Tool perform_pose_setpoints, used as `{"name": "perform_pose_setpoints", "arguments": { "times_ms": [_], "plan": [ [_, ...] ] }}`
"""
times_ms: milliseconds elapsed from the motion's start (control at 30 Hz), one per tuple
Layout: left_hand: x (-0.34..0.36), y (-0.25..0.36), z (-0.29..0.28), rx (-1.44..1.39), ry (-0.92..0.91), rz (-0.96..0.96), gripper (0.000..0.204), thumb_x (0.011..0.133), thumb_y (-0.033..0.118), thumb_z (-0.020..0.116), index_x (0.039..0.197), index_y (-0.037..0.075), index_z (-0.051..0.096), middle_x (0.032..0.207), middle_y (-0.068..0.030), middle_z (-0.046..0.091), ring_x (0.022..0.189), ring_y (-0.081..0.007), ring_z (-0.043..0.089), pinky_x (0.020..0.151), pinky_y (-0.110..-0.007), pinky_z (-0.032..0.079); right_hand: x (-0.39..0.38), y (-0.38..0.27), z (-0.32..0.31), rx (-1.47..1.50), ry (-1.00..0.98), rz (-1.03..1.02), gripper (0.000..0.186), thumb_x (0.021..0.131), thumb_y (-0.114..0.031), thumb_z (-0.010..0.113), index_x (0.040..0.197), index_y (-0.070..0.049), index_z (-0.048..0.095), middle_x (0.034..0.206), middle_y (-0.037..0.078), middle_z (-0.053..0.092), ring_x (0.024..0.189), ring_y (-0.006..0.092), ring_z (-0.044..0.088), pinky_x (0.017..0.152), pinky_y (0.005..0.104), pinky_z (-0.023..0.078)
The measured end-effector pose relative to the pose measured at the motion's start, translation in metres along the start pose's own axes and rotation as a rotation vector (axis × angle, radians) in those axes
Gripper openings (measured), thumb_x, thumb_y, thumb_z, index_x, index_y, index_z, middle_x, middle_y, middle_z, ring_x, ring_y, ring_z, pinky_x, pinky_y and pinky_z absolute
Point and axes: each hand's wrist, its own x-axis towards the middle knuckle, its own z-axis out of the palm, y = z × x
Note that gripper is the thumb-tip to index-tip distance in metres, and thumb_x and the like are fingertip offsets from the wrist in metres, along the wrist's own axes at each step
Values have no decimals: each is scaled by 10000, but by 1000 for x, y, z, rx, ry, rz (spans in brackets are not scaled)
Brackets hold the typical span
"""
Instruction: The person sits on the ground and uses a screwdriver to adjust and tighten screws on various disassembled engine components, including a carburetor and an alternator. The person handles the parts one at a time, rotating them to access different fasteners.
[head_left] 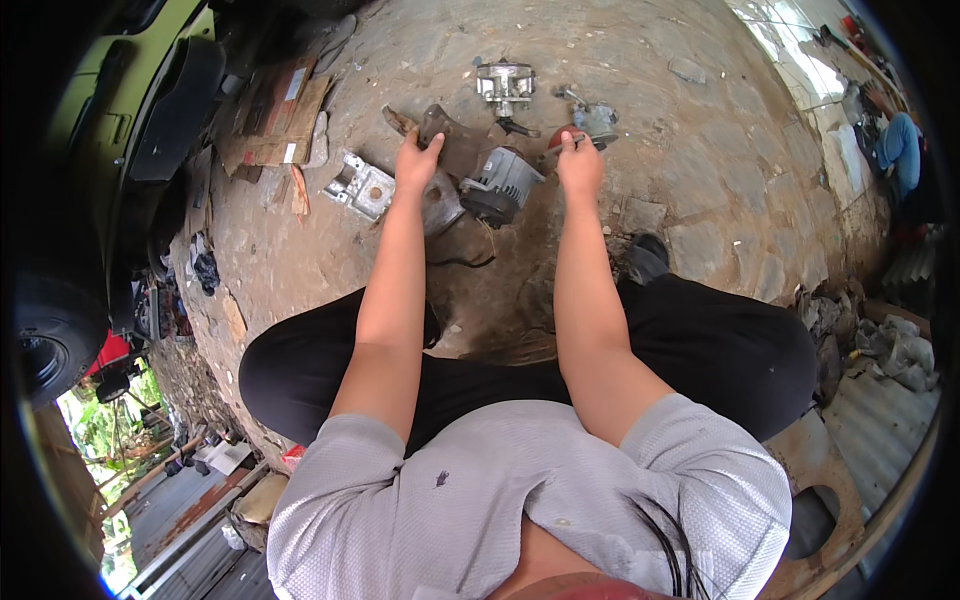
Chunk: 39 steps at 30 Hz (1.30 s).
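Observation:
My left hand (416,163) is at a brown, rusty-looking curved piece (462,146), thumb against its near edge and fingers curled at its left end. My right hand (579,165) pinches a small red-brown part (562,137), largely covered by the fingers; its kind is unclear. Between my hands a grey finned motor, like an alternator (503,182), lies on the ground. A dull grey metal part (440,203) lies left of it, partly behind my left wrist. Beyond my right hand is a blue-grey metal part (598,121).
A silver metal housing (360,187) lies left of my left forearm, and a silver metal assembly (505,88) stands farther out. Wooden boards (275,125) lie at left, near a green vehicle (130,60). Another person's blue-clad leg (900,150) shows at far right.

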Motion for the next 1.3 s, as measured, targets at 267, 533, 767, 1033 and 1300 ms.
{"name": "perform_pose_setpoints", "arguments": {
  "times_ms": [267,533,767,1033,1300],
  "plan": [
    [15,39,-15,389,-72,125,728,948,461,720,1410,-80,568,1314,-328,658,1267,-429,631,1071,-457,489,-15,-18,-10,-233,-87,70,352,1025,-378,611,1212,-103,729,1149,195,748,1099,402,690,948,508,523],
    [19,56,-38,581,-173,119,575,936,436,737,1304,3,651,1178,-219,743,1149,-392,690,974,-476,530,-10,1,5,-250,-82,18,348,1012,-361,627,1236,-119,738,1292,223,679,1238,416,614,1025,500,481],
    [-8,60,-34,551,-151,114,469,856,241,824,1227,-1,670,1083,-202,757,1088,-396,704,940,-480,539,-9,29,14,-54,7,115,408,1032,-344,603,1216,5,707,1259,257,694,1200,440,639,1017,504,489],
    [-54,62,-23,625,-264,399,618,898,274,760,1394,-39,565,1358,-270,628,1261,-409,614,1042,-471,496,-11,76,30,-32,-197,203,432,965,-341,689,1267,-35,733,1272,273,699,1234,410,655,1031,480,497],
    [-61,71,-4,509,-136,160,712,959,576,680,1282,-48,562,1133,-319,701,1100,-493,666,934,-531,526,3,33,13,276,-328,260,231,1039,-262,651,1080,-56,746,781,30,685,648,136,601,574,311,452]
  ]
}}
